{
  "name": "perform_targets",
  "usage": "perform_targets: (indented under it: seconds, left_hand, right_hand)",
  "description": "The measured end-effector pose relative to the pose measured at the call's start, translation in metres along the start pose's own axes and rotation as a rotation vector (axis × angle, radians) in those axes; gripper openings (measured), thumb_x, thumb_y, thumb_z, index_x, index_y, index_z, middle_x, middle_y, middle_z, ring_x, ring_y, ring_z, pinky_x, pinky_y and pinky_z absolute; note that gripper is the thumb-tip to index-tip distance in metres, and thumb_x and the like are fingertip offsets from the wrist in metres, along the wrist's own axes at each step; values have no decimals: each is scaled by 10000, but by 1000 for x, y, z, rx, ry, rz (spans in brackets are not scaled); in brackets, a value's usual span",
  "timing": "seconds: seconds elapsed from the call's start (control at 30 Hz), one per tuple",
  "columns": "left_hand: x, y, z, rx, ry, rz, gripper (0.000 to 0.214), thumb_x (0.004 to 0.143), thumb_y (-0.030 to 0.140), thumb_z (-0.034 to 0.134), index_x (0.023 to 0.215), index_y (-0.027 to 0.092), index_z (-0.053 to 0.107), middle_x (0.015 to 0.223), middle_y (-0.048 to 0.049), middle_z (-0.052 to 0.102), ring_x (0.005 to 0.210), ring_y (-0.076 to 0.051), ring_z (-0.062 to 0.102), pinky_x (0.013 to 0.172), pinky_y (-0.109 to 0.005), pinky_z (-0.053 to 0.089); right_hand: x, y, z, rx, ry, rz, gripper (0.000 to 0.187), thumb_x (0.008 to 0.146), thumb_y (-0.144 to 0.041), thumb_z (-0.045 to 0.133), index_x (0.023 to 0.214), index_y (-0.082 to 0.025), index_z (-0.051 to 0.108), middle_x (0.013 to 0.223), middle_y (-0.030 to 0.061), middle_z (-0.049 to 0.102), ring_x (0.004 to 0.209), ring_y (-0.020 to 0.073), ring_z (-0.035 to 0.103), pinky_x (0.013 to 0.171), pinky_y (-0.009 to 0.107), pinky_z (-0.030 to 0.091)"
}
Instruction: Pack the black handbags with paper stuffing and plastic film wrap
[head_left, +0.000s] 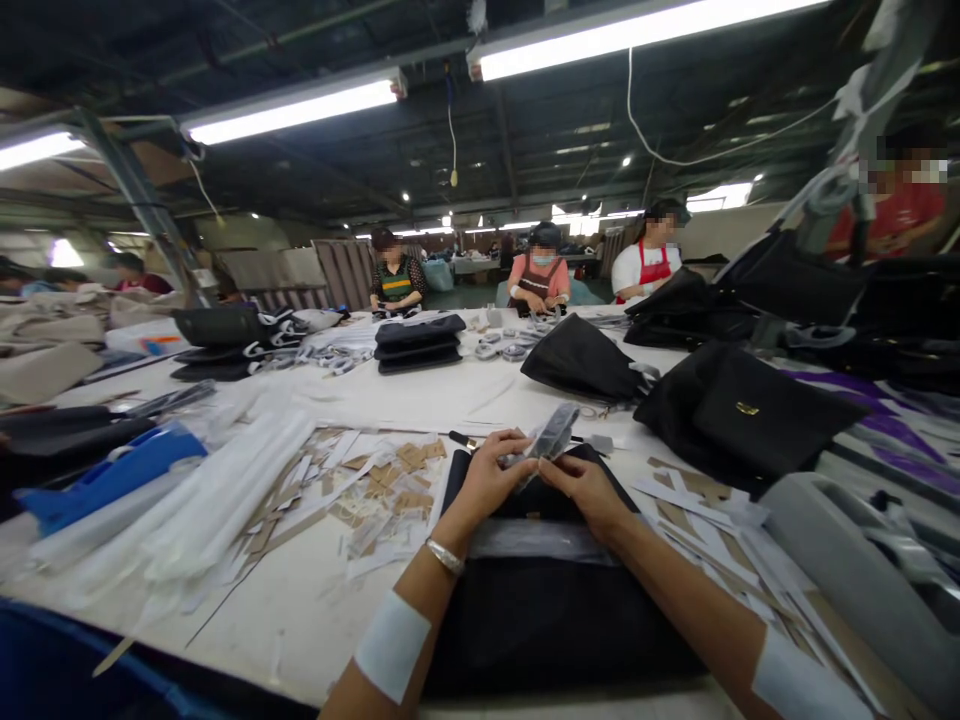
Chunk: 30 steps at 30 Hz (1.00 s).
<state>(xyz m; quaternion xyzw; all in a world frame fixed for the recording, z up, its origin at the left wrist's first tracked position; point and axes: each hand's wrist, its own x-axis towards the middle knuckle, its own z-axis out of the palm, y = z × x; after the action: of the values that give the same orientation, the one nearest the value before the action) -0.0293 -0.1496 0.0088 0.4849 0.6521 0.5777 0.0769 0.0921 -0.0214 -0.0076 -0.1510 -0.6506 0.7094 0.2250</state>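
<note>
My left hand (491, 472) and my right hand (579, 484) meet above a black bag (540, 600) lying flat before me on the white table (315, 610). Together they pinch a small dark part wrapped in clear plastic (551, 436), its upper end sticking up past my fingers. A silver bracelet sits on my left wrist. A strip of clear plastic film (540, 540) lies across the bag under my hands.
Paper and cardboard scraps (375, 490) lie left of the bag, white strips (720, 520) to its right. Black handbags (742, 410) and stacked bags (418, 342) stand farther back. A blue object (112, 480) is at left. Several people work at the table's far side.
</note>
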Motion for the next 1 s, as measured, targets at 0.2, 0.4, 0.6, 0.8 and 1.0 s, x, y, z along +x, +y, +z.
perform_targets:
  seconds: [0.2, 0.4, 0.6, 0.8, 1.0]
  left_hand:
    - [0, 2, 1, 42, -28, 83, 184, 880, 252, 641, 1025, 232, 754, 1136, -66, 631, 1127, -212, 570, 987, -325, 447]
    - [-6, 5, 7, 312, -28, 143, 301, 948, 284, 537, 1222, 276, 661, 1199, -62, 610, 1139, -214, 564, 996, -341, 456]
    - [-9, 8, 12, 582, -104, 185, 478, 994, 296, 416, 1469, 334, 376, 1342, -70, 521, 1240, -232, 499, 1020, -383, 465]
    - [-12, 11, 10, 593, -147, 164, 478, 993, 284, 413, 1459, 383, 378, 1336, -56, 528, 1230, -243, 499, 1015, -413, 464]
    - [-7, 2, 10, 91, -12, 20, 609, 865, 262, 654, 1432, 314, 437, 1316, -81, 556, 1077, -209, 592, 930, -369, 510]
  right_hand:
    - [-2, 1, 1, 29, 59, -35, 470, 710, -498, 779, 1075, -203, 754, 1038, 63, 738, 1014, 257, 635, 968, 408, 468]
    - [-3, 4, 0, -45, 94, -33, 423, 669, -554, 786, 800, -152, 772, 752, 48, 699, 762, 197, 618, 836, 377, 514]
    - [0, 12, -4, 55, 78, 2, 482, 670, -582, 776, 875, -146, 779, 800, 63, 703, 759, 190, 624, 811, 371, 525]
    - [-1, 12, -4, -23, 34, -32, 487, 696, -570, 763, 956, -159, 782, 874, 77, 739, 861, 236, 650, 877, 405, 508]
    - [-4, 2, 0, 24, 52, -7, 520, 710, -547, 757, 1100, -203, 748, 1059, 81, 738, 1013, 267, 642, 900, 393, 507]
